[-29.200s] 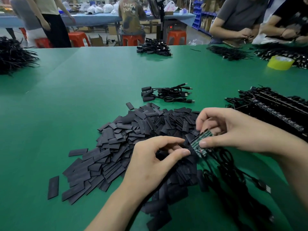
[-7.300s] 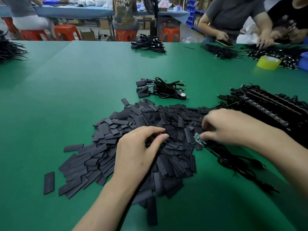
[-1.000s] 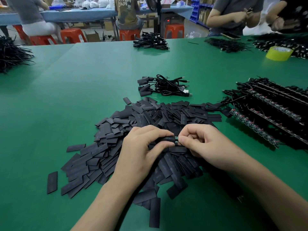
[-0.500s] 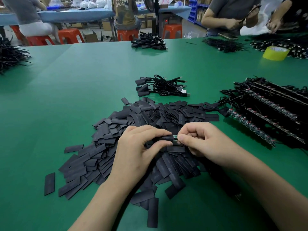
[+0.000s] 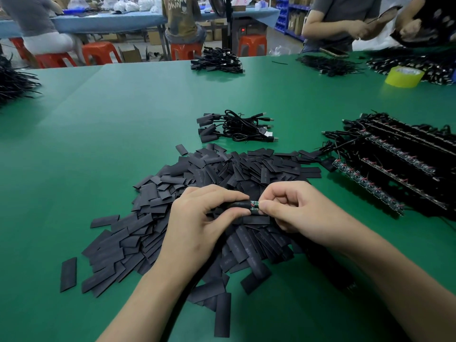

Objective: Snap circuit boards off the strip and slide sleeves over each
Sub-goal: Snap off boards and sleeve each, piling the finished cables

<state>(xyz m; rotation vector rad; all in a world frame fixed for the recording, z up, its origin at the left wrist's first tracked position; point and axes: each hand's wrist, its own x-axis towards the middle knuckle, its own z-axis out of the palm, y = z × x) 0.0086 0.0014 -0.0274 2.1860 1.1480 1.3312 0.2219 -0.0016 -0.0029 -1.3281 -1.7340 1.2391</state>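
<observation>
Board (image 5: pixel 254 203): small, stiff, light; likely fragile at the solder points, so best pinched by its edges. Held above the sleeve pile (image 5: pixel 222 183) on the bench (image 5: pixel 123 114).
Sleeve (image 5: pixel 238 205): soft, thin tube, mostly over the board.
Left hand (image 5: pixel 204 218): fingers curled, gripping the sleeve.
Right hand (image 5: pixel 293 208): narrow pinch on the board's exposed end.
Strips (image 5: pixel 394 169): well right, untouched.

I am making out only one legible thing — white capitals on the back of a brown shirt (image 5: pixel 181 13) across the room, reading roughly "UNKN" over "OWN". Faint print is showing on the sleeves (image 5: pixel 249 253) — too small to read.
</observation>
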